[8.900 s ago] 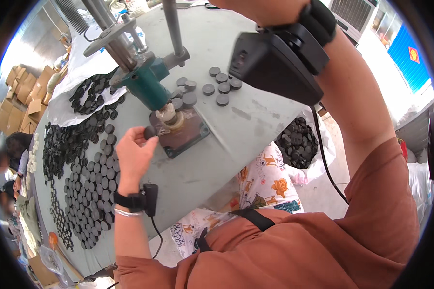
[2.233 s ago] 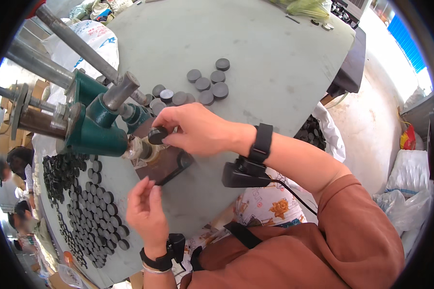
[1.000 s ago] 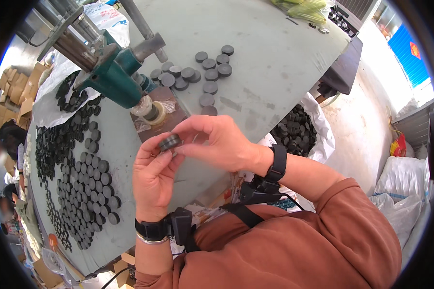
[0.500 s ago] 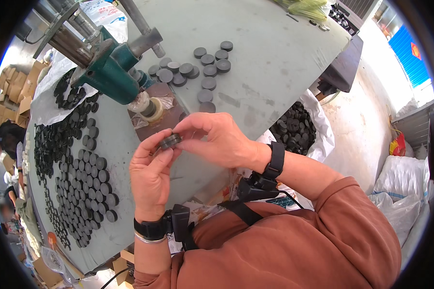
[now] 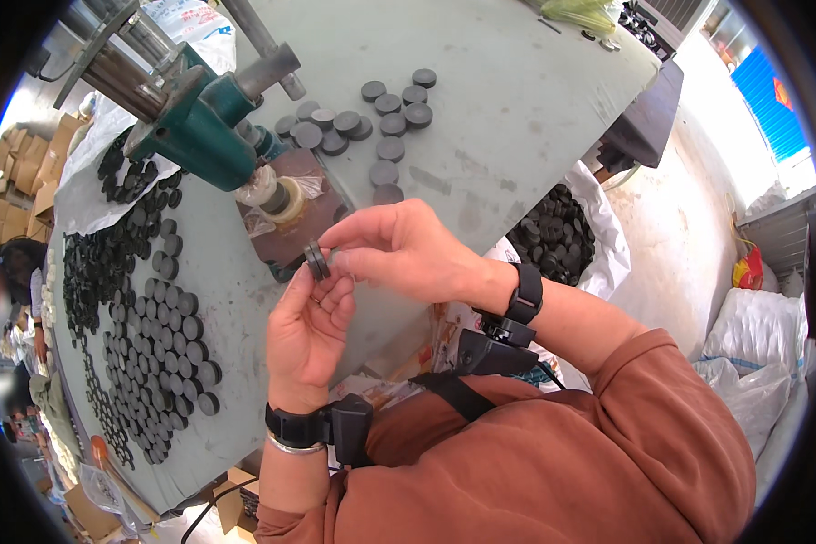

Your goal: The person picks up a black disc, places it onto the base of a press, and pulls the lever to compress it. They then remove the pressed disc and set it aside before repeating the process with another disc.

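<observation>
A small dark round disc with a grooved rim [image 5: 316,261] is held tilted on edge in front of the press. My right hand [image 5: 412,254] pinches it from the right between thumb and fingers. From below, my left hand [image 5: 310,340] has its thumb against the disc's lower edge, with its other fingers curled in. Just beyond my hands is the green press [image 5: 195,127], its light ring-shaped fixture [image 5: 286,204] standing on a brown base plate [image 5: 267,243]. Several dark grey discs [image 5: 390,149] lie on the table behind my right hand.
Rows of dark discs [image 5: 168,354] cover the table's left side, with a heap of black parts [image 5: 95,263] beyond. A white sack of black pieces [image 5: 553,236] stands right of the table. White sacks [image 5: 748,335] lie far right. People [image 5: 18,272] are at the left edge.
The disc has turned from lying nearly flat to standing on edge. My left hand has shifted right and lower, its fingers coming off the far side and curling in.
</observation>
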`<state>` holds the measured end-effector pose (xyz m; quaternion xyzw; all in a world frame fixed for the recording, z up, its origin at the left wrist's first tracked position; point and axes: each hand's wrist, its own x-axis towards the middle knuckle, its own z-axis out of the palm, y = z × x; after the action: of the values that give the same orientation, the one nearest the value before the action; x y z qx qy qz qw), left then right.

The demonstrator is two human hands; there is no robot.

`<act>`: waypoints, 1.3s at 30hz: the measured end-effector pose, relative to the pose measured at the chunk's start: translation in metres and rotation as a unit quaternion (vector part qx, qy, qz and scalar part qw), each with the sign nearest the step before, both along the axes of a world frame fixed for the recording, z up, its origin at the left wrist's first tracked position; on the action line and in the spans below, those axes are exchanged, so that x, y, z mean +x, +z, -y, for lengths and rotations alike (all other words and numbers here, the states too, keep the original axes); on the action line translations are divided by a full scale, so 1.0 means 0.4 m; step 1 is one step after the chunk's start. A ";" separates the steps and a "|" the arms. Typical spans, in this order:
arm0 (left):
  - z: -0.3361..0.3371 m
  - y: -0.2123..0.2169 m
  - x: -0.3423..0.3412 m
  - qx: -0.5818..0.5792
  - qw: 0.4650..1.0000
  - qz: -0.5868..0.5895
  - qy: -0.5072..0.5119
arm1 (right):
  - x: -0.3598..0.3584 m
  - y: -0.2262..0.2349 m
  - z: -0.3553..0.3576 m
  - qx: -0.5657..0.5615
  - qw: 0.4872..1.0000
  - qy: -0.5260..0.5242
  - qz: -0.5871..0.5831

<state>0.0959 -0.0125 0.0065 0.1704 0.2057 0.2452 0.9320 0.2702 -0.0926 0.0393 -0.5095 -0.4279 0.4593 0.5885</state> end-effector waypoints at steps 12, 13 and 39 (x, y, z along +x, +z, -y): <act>-0.001 0.021 -0.014 0.160 0.968 -0.181 0.066 | 0.013 0.010 -0.027 0.004 0.973 -0.111 0.203; -0.009 0.027 -0.021 0.193 0.952 -0.225 0.080 | 0.020 0.014 -0.041 0.015 0.965 -0.131 0.228; -0.209 0.075 0.055 0.449 0.809 -0.377 0.052 | 0.344 0.017 -0.100 -0.111 0.774 -0.162 0.601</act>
<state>0.1178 0.0711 0.0364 0.6377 0.4163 0.2744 0.5871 0.4078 -0.0526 0.0462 -0.8055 -0.5519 0.0017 0.2159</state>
